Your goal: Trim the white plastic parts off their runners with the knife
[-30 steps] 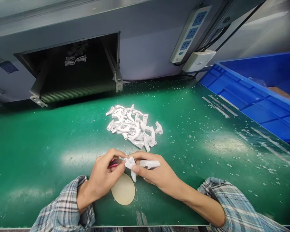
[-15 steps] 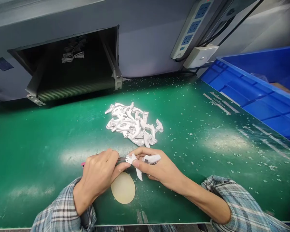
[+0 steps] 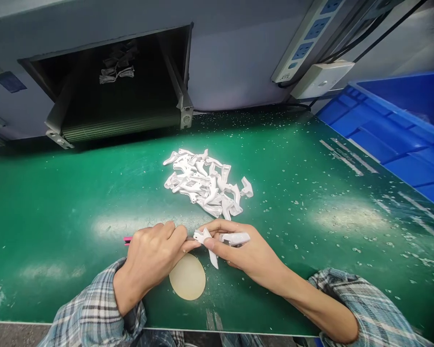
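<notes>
My left hand [image 3: 154, 255] is closed round a thin tool with a pink end [image 3: 127, 239] that sticks out to the left; its tip reaches a small white plastic part [image 3: 207, 241]. My right hand [image 3: 240, 250] pinches that part between thumb and forefinger and also holds a second white part [image 3: 236, 237] under its other fingers. Both hands hover just above the green table [image 3: 58, 207], over a round beige disc [image 3: 187, 277]. A pile of several white plastic parts [image 3: 206, 185] lies a little beyond the hands.
A dark conveyor opening [image 3: 112, 91] with a bunch of white parts [image 3: 116, 73] inside is at the back left. A blue bin [image 3: 394, 130] stands at the right, a power strip [image 3: 311, 38] and socket box [image 3: 321, 79] on the back wall. White shavings litter the table.
My left hand has turned over, its back now up, and the tool's pink end now shows at its left side. The white part stays pinched in my right hand. The view shifted slightly.
</notes>
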`<state>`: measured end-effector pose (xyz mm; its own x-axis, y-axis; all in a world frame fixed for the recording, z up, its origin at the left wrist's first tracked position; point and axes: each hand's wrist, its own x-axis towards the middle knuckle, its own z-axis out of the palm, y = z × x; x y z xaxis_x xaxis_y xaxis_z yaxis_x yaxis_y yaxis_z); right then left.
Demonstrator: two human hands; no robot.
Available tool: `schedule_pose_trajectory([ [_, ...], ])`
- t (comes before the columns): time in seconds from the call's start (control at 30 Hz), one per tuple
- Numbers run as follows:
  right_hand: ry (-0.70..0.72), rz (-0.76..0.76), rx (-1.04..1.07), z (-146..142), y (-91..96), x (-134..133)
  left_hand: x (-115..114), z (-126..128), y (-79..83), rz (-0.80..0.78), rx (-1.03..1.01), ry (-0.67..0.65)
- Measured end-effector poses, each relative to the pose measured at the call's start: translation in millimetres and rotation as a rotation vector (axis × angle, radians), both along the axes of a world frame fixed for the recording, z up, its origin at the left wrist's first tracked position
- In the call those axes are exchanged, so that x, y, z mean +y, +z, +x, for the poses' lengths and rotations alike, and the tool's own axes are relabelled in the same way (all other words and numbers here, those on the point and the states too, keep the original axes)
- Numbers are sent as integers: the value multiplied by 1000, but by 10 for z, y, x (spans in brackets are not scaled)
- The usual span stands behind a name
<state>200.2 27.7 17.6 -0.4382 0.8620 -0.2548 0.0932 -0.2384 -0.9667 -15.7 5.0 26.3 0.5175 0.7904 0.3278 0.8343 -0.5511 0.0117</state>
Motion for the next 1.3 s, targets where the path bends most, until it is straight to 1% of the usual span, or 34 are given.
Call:
schedule_pose_trajectory([
  [0.07,3,-19,13,3,-7,-1,1,-12,-8,-36,-50,-24],
  [0.1,6,-54,32,7,-13,0,0,-18,-15,-71,-99,-39],
  [0.2,-6,-225,151,24,-34,8,-9,-20,-35,-217,-335,-61],
  [0.3,-72,-402,331,36,-44,18,-20,3,-47,-357,-542,-55],
  [0.37,-128,-496,432,35,-47,21,-22,22,-47,-424,-602,-51],
  [0.43,-173,-552,493,26,-50,21,-23,36,-44,-476,-631,-41],
  [0.5,-202,-563,516,15,-53,19,-26,41,-45,-520,-646,-34],
  [0.6,-221,-535,512,2,-61,15,-38,47,-61,-555,-642,-44],
  [0.83,-164,-475,499,-7,-79,5,-59,85,-100,-541,-607,-72],
  [0.97,-141,-461,496,-16,-81,-2,-60,86,-88,-564,-596,-59],
  [1.1,-149,-460,519,-27,-98,-9,-60,71,-62,-582,-566,-47],
  [1.2,-148,-455,535,-37,-117,-14,-61,70,-60,-523,-523,-35],
  [1.3,-148,-461,540,-52,-132,-22,-67,89,-101,-351,-453,-8],
])
